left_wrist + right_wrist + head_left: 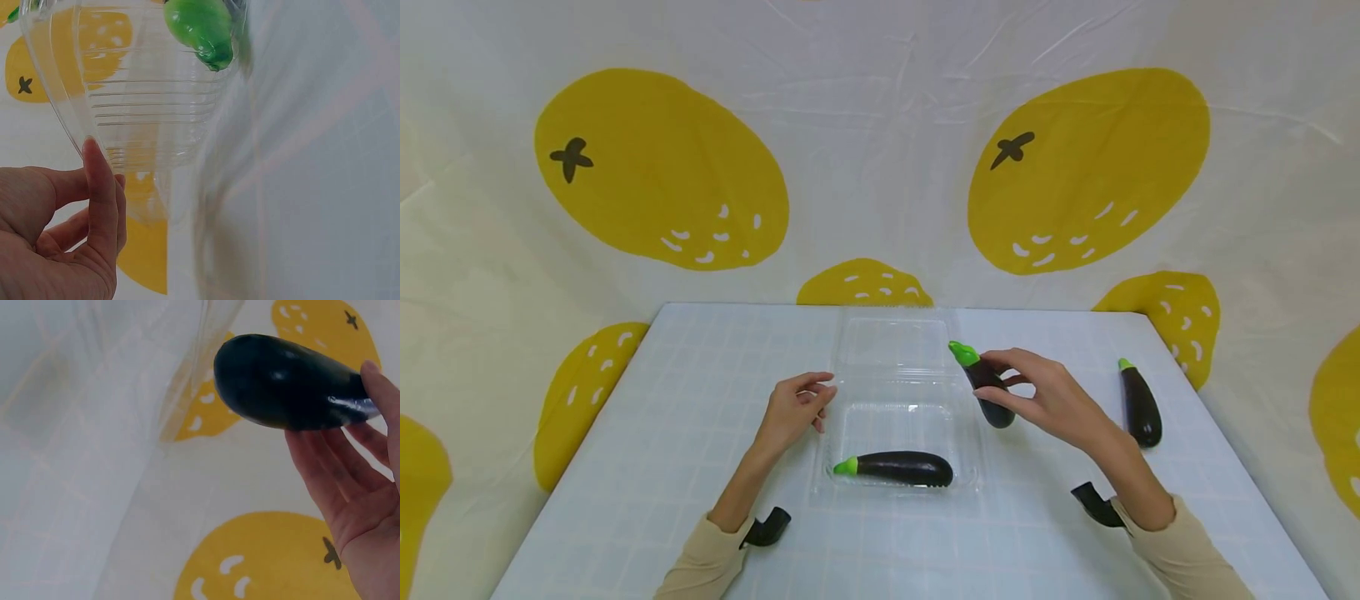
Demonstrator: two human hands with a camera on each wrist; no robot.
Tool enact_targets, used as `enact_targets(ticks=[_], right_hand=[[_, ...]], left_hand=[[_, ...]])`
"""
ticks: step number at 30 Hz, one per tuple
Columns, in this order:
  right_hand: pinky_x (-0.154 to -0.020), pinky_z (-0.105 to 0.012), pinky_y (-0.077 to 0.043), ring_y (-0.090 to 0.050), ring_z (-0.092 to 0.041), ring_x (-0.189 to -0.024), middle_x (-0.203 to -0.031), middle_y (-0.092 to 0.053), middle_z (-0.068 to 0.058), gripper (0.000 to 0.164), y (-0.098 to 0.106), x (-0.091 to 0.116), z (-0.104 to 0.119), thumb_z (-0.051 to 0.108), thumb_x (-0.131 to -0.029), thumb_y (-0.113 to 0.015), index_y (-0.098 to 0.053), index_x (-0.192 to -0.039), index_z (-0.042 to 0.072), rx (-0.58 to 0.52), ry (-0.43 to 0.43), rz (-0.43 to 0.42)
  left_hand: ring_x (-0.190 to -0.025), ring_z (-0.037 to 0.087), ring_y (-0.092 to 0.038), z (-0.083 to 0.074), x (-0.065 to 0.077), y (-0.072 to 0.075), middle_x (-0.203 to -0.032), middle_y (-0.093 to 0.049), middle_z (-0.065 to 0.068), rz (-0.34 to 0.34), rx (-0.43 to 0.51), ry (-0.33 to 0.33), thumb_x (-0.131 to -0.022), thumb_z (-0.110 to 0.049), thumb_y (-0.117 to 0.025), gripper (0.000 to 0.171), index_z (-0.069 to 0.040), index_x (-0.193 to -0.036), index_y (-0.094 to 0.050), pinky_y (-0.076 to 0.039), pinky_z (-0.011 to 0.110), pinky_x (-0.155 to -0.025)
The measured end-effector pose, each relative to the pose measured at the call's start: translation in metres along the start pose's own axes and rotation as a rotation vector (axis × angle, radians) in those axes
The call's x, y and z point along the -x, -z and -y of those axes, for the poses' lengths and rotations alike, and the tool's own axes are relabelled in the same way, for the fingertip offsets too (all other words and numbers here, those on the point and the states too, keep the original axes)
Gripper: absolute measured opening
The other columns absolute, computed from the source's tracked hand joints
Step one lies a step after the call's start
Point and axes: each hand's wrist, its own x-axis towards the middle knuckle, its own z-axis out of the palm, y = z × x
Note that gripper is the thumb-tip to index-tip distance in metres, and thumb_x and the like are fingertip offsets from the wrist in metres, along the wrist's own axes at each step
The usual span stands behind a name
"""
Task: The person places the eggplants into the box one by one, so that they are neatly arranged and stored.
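Note:
A clear plastic clamshell box [887,392] lies opened out on the table, its lid [895,342] folded toward the back. One eggplant [904,468] with a green cap lies sideways in the near part of its base. Above the box's right edge, my right hand [1037,396] pinches a second eggplant [992,407] between thumb and fingers, green cap up and to the left. My left hand [793,408] is at the box's left edge with loosely bent fingers. In the left wrist view its fingertips [94,153] overlap the rim; whether they touch is unclear.
Another eggplant [1141,408] lies on the right side of the table [647,433], beyond my right forearm. A pale cloth with large yellow fruit prints [662,167] hangs behind and beside the table. Black wrist mounts [767,527] stick out from both sleeves.

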Motion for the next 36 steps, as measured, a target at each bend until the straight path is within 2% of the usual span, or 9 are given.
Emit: enact_targets(ticks=[6, 12, 17, 24, 30, 36], right_hand=[[-0.082, -0.031, -0.062, -0.071, -0.015, -0.095, -0.118, -0.071, -0.004, 0.049, -0.010, -0.011, 0.007, 0.014, -0.083, -0.087, -0.067, -0.127, 0.006, -0.030, 0.002, 0.038], [-0.080, -0.030, -0.062, -0.070, -0.013, -0.094, -0.116, -0.071, -0.003, 0.051, -0.022, -0.019, 0.011, 0.015, -0.083, -0.088, -0.067, -0.128, 0.006, -0.042, 0.042, 0.057], [-0.079, -0.029, -0.062, -0.068, -0.011, -0.094, -0.115, -0.071, 0.000, 0.049, -0.033, -0.024, 0.011, 0.016, -0.084, -0.087, -0.067, -0.128, 0.007, -0.065, 0.070, 0.086], [-0.079, -0.029, -0.062, -0.068, -0.011, -0.093, -0.115, -0.071, 0.000, 0.047, -0.048, -0.025, 0.009, 0.018, -0.087, -0.085, -0.067, -0.129, 0.008, -0.080, 0.058, 0.140], [-0.077, -0.031, -0.062, -0.068, -0.008, -0.092, -0.113, -0.071, 0.002, 0.046, -0.061, -0.026, 0.010, 0.029, -0.090, -0.081, -0.068, -0.130, 0.011, -0.049, 0.068, 0.200], [-0.073, -0.027, -0.058, -0.064, -0.009, -0.088, -0.109, -0.070, 0.003, 0.043, -0.074, -0.027, 0.010, 0.030, -0.091, -0.081, -0.069, -0.128, 0.012, 0.035, 0.111, 0.247]], left_hand=[[-0.063, 0.025, -0.063, -0.001, -0.002, 0.002, -0.101, -0.067, 0.026, 0.007, -0.016, 0.000, -0.098, -0.012, -0.072, 0.038, 0.007, -0.130, -0.065, -0.055, 0.022, -0.052], [-0.061, 0.022, -0.062, -0.001, -0.003, 0.001, -0.101, -0.068, 0.025, 0.016, -0.021, -0.009, -0.098, -0.012, -0.071, 0.037, 0.007, -0.130, -0.065, -0.055, 0.022, -0.053], [-0.062, 0.024, -0.063, -0.001, -0.004, 0.001, -0.101, -0.068, 0.025, 0.020, -0.021, -0.016, -0.098, -0.011, -0.071, 0.035, 0.006, -0.129, -0.066, -0.056, 0.022, -0.053], [-0.058, 0.019, -0.061, 0.000, -0.004, 0.001, -0.099, -0.068, 0.024, 0.021, -0.024, -0.021, -0.098, -0.011, -0.071, 0.035, 0.006, -0.128, -0.066, -0.056, 0.023, -0.052], [-0.060, 0.019, -0.061, 0.001, -0.002, 0.002, -0.098, -0.069, 0.022, 0.013, -0.008, -0.014, -0.098, -0.010, -0.072, 0.035, 0.007, -0.128, -0.066, -0.056, 0.024, -0.052], [-0.061, 0.020, -0.061, 0.002, -0.001, 0.001, -0.098, -0.068, 0.022, 0.008, 0.000, -0.005, -0.098, -0.010, -0.072, 0.036, 0.006, -0.128, -0.066, -0.055, 0.023, -0.051]])
